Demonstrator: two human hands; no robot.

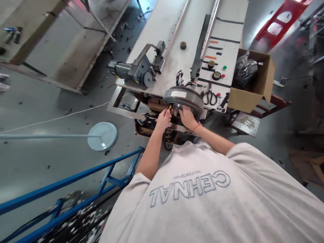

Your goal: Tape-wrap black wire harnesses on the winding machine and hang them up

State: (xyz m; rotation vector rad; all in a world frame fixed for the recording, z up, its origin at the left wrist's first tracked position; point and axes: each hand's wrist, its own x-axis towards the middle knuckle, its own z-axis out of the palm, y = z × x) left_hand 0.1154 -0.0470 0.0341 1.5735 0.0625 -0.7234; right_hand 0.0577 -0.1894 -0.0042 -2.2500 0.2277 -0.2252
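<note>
A round grey drum-like housing [182,94] with a white label stands at the near end of the white bench [174,64]. In front of its open side, my left hand [163,119] is closed in a pinch on a small black-and-yellow piece [169,107], whose kind I cannot make out. My right hand [187,118] reaches into the housing's opening. Its fingers are curled, and what they grip is hidden. Loose wires [180,78] rise behind the housing. Black-handled scissors [210,96] lie to its right.
A grey motor unit [131,71] sits at the bench's left edge. Tape rolls [216,75] and coloured buttons [224,68] lie to the right. An open cardboard box [246,98] stands beyond them. A blue frame [106,167] is at lower left, near a round pale base [107,141].
</note>
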